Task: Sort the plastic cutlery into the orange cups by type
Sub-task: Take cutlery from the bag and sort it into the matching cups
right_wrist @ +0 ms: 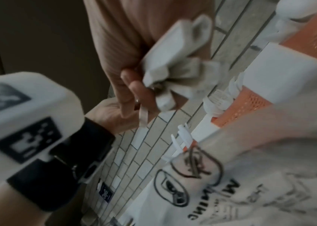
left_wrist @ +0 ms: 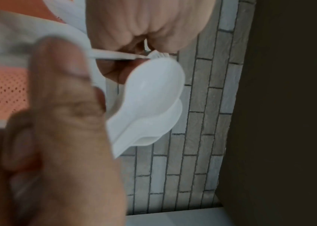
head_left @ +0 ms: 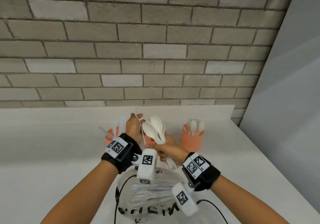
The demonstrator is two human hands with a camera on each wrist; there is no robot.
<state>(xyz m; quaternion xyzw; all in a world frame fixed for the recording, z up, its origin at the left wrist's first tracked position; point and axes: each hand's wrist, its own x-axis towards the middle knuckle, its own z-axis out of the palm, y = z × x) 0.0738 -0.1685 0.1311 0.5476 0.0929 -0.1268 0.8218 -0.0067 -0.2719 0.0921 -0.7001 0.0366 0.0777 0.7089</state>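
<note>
My right hand grips a bunch of white plastic spoons by their handles, bowls up, in front of the middle orange cup, which is mostly hidden. Just left of it, my left hand pinches a single thin white cutlery piece; its type is unclear. The left orange cup holds knives and the right orange cup holds spoons. The spoon bowls show close up in the left wrist view. The right wrist view shows the spoon handles in my palm.
A clear printed plastic bag with more white cutlery lies on the white counter below my wrists. A brick wall stands right behind the cups. A grey panel closes the right side. Black cables run beside the bag.
</note>
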